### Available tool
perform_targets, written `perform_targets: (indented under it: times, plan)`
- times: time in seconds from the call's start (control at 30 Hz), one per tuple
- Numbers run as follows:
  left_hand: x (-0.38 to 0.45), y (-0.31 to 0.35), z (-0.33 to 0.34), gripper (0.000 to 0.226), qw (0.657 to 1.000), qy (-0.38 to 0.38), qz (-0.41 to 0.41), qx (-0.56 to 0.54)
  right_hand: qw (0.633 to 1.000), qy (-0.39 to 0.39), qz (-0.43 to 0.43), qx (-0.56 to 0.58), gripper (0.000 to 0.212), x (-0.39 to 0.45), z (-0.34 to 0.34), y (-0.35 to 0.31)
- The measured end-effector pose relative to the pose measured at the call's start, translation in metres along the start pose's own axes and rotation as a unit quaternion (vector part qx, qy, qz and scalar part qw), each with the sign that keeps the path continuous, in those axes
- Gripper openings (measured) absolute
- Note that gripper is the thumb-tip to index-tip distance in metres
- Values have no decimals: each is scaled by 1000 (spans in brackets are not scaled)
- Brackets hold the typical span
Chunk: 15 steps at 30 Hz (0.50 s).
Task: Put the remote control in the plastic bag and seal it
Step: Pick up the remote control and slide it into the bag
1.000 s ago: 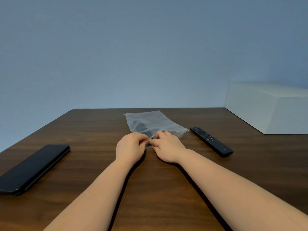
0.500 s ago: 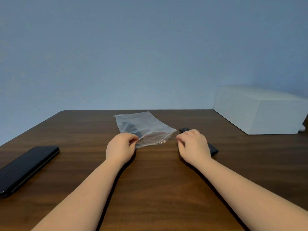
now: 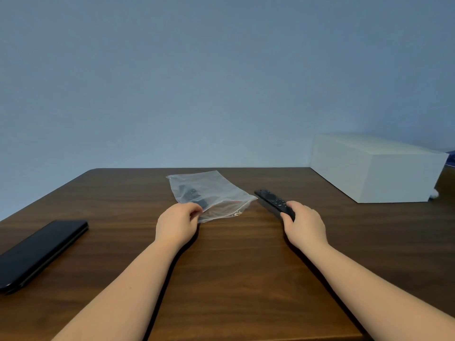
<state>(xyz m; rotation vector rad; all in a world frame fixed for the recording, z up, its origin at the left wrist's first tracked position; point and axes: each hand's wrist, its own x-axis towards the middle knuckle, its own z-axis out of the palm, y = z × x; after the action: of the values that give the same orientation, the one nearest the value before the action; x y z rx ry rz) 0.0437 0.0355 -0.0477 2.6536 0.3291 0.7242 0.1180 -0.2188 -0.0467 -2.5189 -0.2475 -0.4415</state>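
L hand [image 3: 177,223] pinches near corner of clear plastic bag [image 3: 211,193], which lies flat on brown table [image 3: 236,267] w/ a dark item already inside. R hand [image 3: 304,223] closed round near end of black remote control [image 3: 272,202], just right of bag mouth, far end angled away-left; can't tell if lifted off table. Black phone [image 3: 39,251] at left edge, white box [image 3: 374,168] far right.

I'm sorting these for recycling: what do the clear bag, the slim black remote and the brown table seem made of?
The clear bag looks like thin, soft plastic film: translucent, wrinkled, with a red strip near its mouth. The slim black remote appears to be hard matte plastic with small buttons. The brown table shows dark wood grain with a slight sheen; solid wood or laminate, I cannot tell.
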Motion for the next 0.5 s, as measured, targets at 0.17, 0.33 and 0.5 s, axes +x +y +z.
perform_targets:
  times: [0.17, 0.33, 0.5]
  plan:
    - [2, -2, 0, 17, 999, 13, -21, -27, 973, -40, -91, 207, 31, -24, -20, -20]
    - [1, -2, 0, 17, 999, 21, -22, -30, 973, -89, -183, 112, 28, -39, -20, -28]
    - [2, -2, 1, 18, 1000, 15, -16, -19, 977, -89, -191, 29, 33, -39, -4, -32]
